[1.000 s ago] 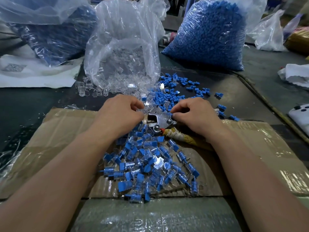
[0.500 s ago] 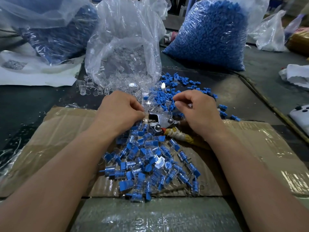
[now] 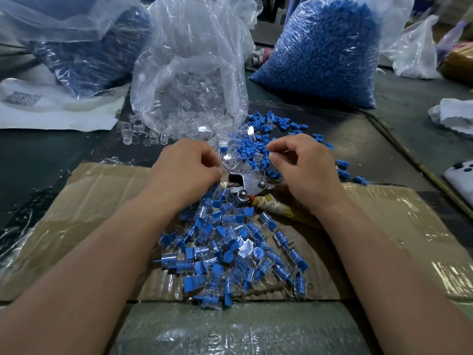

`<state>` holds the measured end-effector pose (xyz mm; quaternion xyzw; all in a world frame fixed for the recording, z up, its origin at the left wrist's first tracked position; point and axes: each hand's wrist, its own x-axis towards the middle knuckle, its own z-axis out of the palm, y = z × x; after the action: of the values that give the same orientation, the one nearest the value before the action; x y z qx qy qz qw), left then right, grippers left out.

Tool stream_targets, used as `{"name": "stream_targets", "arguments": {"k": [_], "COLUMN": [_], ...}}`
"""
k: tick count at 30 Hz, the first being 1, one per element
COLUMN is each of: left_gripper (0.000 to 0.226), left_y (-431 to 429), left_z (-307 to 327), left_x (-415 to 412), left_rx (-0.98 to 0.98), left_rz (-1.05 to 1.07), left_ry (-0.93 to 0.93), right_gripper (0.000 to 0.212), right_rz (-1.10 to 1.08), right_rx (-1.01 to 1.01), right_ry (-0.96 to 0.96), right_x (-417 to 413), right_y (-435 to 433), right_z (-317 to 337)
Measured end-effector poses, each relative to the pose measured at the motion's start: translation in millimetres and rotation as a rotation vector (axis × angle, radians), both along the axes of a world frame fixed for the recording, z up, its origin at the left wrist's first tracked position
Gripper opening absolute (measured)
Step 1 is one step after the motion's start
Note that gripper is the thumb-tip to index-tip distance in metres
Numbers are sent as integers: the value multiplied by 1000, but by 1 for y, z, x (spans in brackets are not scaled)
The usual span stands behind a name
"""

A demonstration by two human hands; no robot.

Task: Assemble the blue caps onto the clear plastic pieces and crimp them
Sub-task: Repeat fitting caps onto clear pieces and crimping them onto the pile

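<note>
My left hand (image 3: pixel 189 167) has curled fingers that pinch a clear plastic piece (image 3: pixel 226 162) just above the metal crimping tool (image 3: pixel 247 183). My right hand (image 3: pixel 303 166) hovers over the loose blue caps (image 3: pixel 252 147). Its thumb and forefinger are slightly apart and I see nothing between them. The tool lies on the cardboard (image 3: pixel 89 201), its cloth-wrapped handle (image 3: pixel 271 204) running under my right wrist. A pile of assembled blue-and-clear pieces (image 3: pixel 230 249) lies between my forearms.
An open clear bag of clear pieces (image 3: pixel 189 98) stands behind my hands, with several spilled at its mouth. A full bag of blue caps (image 3: pixel 320 52) stands at the back right, another bag (image 3: pixel 84 55) at the back left. A white device (image 3: pixel 460 178) lies at the right edge.
Both hands have lifted off the crimping tool and moved away from me. The right hand went up to the loose blue caps, the left to the clear pieces.
</note>
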<state>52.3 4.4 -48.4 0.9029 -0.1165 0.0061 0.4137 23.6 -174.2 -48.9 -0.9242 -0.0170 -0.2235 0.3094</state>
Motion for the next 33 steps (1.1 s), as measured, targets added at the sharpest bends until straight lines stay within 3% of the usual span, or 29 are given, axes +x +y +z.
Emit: {"name": "stream_targets", "arguments": {"k": [6,10,17,25,33], "left_gripper": [18,24,17,16,16], "left_y": [2,2,1,-2,-2], "left_z": [11,17,18,21,23], "left_x": [1,-3,-6,-12,-14], "left_rx": [-478,-664,-644,-646,-698], "left_rz": [58,-69,-129,-201,-277], "left_ry": [-11,85,169,207,238], "right_gripper": [32,33,32,37,28], "right_rz": [38,97,151,240,291], "right_rx": [348,309,269,411,449], "right_ry": [35,87,91,-129,-95], "right_x": [-3,-8,-12,-21,-24], "right_y": [-1,3,12,19,26], "right_z": [8,10,11,19,19]}}
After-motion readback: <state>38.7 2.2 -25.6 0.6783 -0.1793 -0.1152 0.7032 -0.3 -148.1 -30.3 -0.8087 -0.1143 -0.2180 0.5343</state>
